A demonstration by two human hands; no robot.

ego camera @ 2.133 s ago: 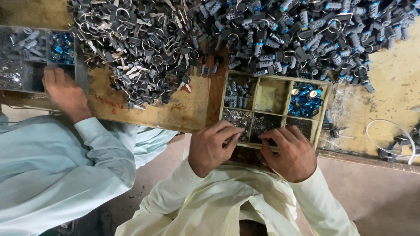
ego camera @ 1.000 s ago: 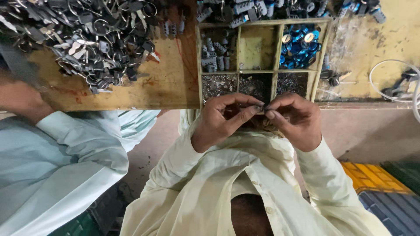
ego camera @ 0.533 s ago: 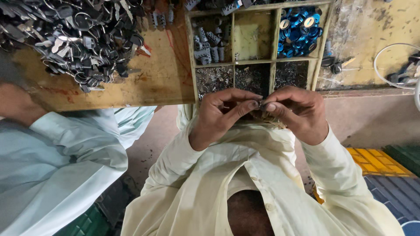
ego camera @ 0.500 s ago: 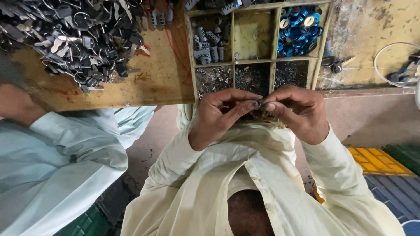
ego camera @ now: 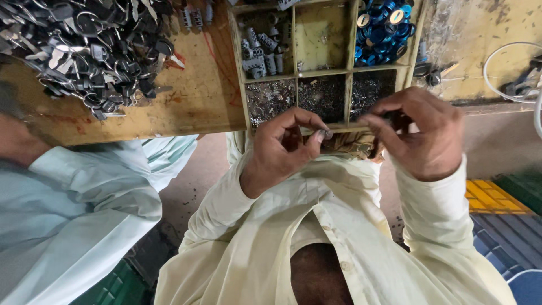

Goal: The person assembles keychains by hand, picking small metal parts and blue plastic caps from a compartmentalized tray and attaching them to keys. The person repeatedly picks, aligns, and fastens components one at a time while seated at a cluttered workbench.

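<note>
Left hand (ego camera: 280, 148): fingers are pinching a small round metal piece (ego camera: 326, 134) just in front of the tray's near edge.
Right hand (ego camera: 420, 132): fingers are curling closed around a small dark part, mostly hidden.
Tray (ego camera: 349, 72): sitting on the counter (ego camera: 192, 101), compartments holding metal bits and blue caps (ego camera: 384, 25).
Neighbour: a pale sleeve (ego camera: 84, 197) is lying beside the pile of keys (ego camera: 84, 51).

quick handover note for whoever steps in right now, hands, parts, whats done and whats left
Left hand: fingers pinch a small round metal part.
Right hand: closed on a small dark piece, mostly hidden.
Both are just below the wooden divided tray, which holds grey parts, fine metal bits and blue caps.
Done: the two pieces are picked up but apart.
Left: the pile of dark metal parts on the bench.
</note>
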